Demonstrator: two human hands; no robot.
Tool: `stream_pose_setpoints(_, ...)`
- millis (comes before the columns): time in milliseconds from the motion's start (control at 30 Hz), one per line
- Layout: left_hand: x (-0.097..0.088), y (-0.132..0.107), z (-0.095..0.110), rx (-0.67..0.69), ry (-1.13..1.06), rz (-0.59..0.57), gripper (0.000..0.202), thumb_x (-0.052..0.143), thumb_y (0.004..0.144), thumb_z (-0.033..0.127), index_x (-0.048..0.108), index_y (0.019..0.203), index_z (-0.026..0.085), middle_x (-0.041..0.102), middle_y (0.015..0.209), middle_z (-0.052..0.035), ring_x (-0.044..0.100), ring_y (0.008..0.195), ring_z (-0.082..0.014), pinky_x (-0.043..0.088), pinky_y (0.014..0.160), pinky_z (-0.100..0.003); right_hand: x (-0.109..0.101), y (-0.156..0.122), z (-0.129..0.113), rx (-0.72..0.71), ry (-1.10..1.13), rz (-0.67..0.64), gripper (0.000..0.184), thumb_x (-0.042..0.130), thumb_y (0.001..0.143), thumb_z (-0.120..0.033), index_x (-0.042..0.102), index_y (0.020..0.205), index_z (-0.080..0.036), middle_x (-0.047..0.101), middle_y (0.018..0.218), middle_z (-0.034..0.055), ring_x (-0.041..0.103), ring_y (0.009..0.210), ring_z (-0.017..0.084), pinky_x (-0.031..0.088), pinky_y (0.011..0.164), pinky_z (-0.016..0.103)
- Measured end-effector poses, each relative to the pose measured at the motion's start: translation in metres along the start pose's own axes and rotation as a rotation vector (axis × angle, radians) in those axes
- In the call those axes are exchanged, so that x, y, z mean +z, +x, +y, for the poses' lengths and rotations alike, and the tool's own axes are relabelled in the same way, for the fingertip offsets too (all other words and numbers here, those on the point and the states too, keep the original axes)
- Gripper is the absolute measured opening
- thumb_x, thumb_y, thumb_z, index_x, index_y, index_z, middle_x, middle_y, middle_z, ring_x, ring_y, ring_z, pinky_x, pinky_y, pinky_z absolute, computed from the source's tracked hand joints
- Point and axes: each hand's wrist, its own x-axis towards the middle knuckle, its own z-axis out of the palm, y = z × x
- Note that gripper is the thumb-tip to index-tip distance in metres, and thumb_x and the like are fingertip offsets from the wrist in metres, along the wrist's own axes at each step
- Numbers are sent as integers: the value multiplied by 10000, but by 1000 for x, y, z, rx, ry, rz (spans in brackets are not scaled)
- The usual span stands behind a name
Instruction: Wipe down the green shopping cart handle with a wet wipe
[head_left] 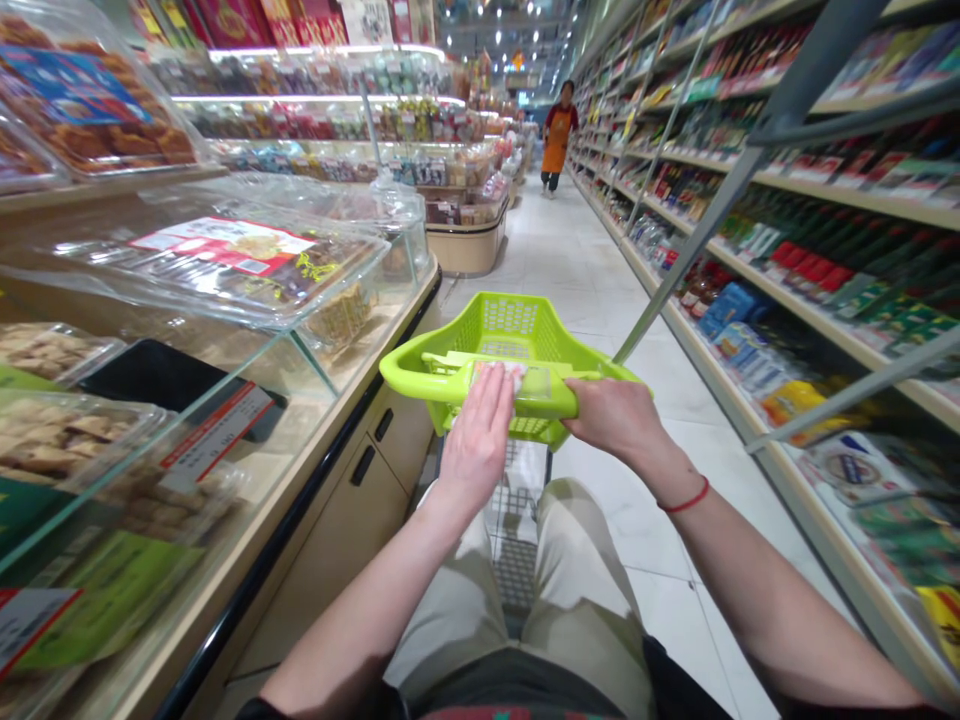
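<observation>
Right hand (pixel 611 412) clamps its fingers on the green handle (pixel 553 393), left hand (pixel 478 432) rests straight, uncurled fingers on top, the basket (pixel 566 340) sits just beyond them; even pressure should keep it clear of the surface (pixel 395 322) left of the fingers.

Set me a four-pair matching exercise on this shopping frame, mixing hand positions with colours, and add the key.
Column one
1. Left hand
2. Right hand
3. Cart basket
4. Distant apron

Column two
A. Orange
B. Closed around the right end of the cart handle
C. Lime green
D. Laid over the middle of the cart handle, fingers stretched out

Right pairs: 1-D, 2-B, 3-C, 4-A
</observation>
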Motion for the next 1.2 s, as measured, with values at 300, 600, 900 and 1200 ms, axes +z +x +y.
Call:
stream_pose_setpoints(300,-13,5,-18,-207,64,13,719,286,891,-44,136,1570,136,295,1598,-189,208,1502,-283,301,1215,-510,16,-4,1,-72,68,167,378,613,810,-322,634,1165,-192,736,1104,101,675,910,245,404,688,297)
stream_pose_setpoints(600,22,13,57,34,-64,-75,660,250,921,7,69,1556,19,291,1583,-232,147,1506,-287,360,1198,-476,17,-2,-3,-11,98,178,312,421,945,-297,698,921,-155,748,867,121,667,757,227,370,627,295)
stream_pose_setpoints(900,15,6,30,84,82,-25,647,288,949,6,97,1564,66,373,1559,-175,207,1493,-254,372,1196,-410,22,-6,6,-202,98,270,242,574,851,-281,668,1025,-142,719,965,108,630,869,236,368,732,309)
stream_pose_setpoints(1200,-11,-3,-13,60,99,-32,640,263,953,-8,146,1568,123,404,1542,-184,281,1479,-243,364,1195,-444,40,-12,58,-318,204,390,457,555,894,-555,656,1088,-154,697,1047,127,597,1014,273,371,995,426)
